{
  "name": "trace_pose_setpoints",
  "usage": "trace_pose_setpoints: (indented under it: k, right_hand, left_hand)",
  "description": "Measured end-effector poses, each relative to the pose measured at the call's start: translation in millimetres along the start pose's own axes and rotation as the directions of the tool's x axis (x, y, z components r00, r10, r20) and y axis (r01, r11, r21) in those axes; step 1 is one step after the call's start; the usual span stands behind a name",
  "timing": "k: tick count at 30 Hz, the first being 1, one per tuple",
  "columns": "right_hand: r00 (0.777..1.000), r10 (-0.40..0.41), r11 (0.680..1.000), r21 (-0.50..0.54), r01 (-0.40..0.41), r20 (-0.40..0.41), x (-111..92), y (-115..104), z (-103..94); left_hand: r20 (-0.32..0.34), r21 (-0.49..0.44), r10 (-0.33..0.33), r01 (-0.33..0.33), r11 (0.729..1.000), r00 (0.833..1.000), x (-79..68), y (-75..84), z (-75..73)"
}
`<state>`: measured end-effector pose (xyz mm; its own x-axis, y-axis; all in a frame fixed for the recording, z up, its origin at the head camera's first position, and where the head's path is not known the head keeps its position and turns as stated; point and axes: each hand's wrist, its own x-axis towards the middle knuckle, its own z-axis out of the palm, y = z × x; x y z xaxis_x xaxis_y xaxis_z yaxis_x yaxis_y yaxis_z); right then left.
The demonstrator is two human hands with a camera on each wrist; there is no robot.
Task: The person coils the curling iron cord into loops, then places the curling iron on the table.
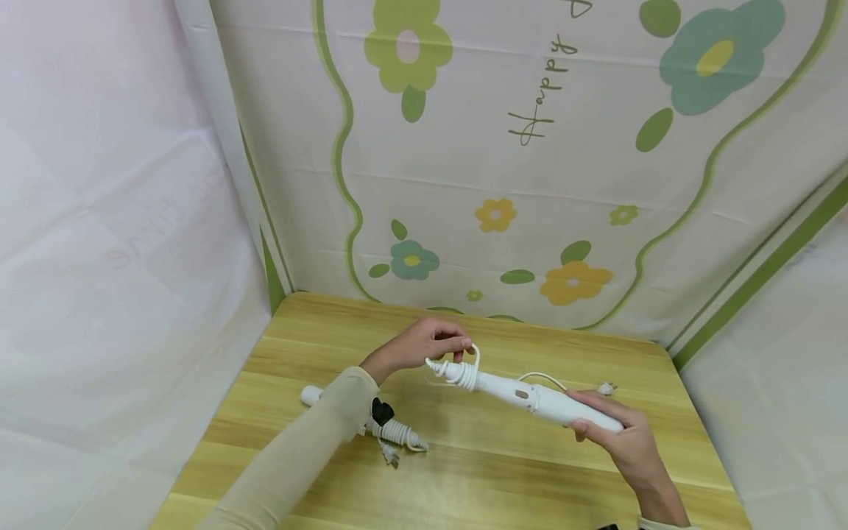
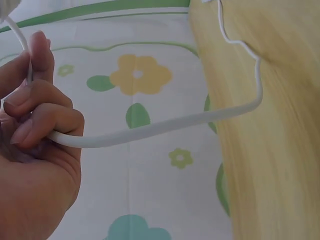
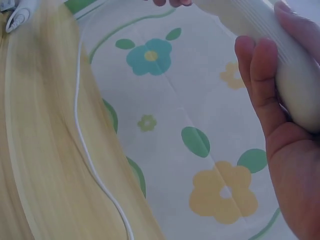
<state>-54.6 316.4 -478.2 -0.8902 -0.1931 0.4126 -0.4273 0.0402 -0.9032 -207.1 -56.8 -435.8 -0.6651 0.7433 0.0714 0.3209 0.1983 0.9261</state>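
My right hand (image 1: 616, 434) grips the far end of a white wand-shaped electric appliance (image 1: 553, 408), its fingers and thumb round the smooth body. The appliance is held above the table, its cord end pointing left. Several turns of white power cord (image 1: 467, 377) wrap that end. At the wrapped end, my left hand (image 1: 433, 343) pinches the cord between thumb and fingertip. In the left wrist view the cord (image 2: 150, 131) also runs through the curled lower fingers and out towards the tabletop. The cord's free end, with its plug (image 1: 606, 388), lies behind the appliance.
A second white appliance (image 1: 397, 433) lies on the wooden table (image 1: 490, 486), its cord coiled, its plug (image 1: 389, 458) beside it; my left forearm partly hides it. A flower-printed cloth wall (image 1: 430, 162) stands behind the table, and white cloth (image 1: 119, 221) hangs on the left.
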Motion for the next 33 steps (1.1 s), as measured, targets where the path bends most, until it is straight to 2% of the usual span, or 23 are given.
trace_pose_setpoints:
  k: [5, 11, 13, 16, 20, 25, 28, 33]
  right_hand:
    - [0.999, -0.038, 0.997, 0.064, 0.04, -0.028, 2.3, 0.3, -1.9]
    - [0.995, -0.046, 0.996, 0.073, 0.052, -0.09, 6.1, -1.3, -2.2]
    - [0.992, -0.012, 0.999, 0.034, 0.016, -0.126, 6.5, -1.3, -1.9]
    - [0.988, 0.021, 0.999, -0.022, -0.024, -0.155, 7.2, 0.4, -1.9]
    - [0.981, 0.042, 0.992, -0.108, -0.064, -0.189, 8.0, 4.7, -2.1]
    - [0.97, 0.048, 0.981, -0.171, -0.091, -0.24, 10.7, 11.9, 2.1]
    - [0.955, 0.063, 0.959, -0.247, -0.138, -0.29, 12.7, 15.5, 7.2]
    - [0.935, 0.04, 0.917, -0.36, -0.174, -0.352, 15.8, 20.5, 15.8]
  left_hand:
    - [-0.008, -0.07, -0.002, 0.002, 0.998, 1.0, -0.5, -10.1, 11.7]
    - [-0.017, -0.157, -0.128, 0.124, 0.98, 0.992, -3.9, -15.1, 35.1]
    - [-0.016, -0.154, -0.153, 0.149, 0.977, 0.988, -5.2, -16.3, 41.5]
    - [-0.043, -0.112, -0.163, 0.158, 0.981, 0.986, -7.6, -16.7, 47.7]
    - [-0.102, -0.011, -0.148, 0.148, 0.989, 0.984, -11.4, -11.1, 50.0]
    - [-0.13, 0.184, -0.076, 0.1, 0.978, 0.988, -13.1, -0.5, 53.2]
    - [-0.143, 0.264, -0.043, 0.08, 0.961, 0.989, -13.7, 3.6, 54.7]
    - [-0.149, 0.311, -0.016, 0.062, 0.948, 0.989, -13.5, 7.2, 51.5]
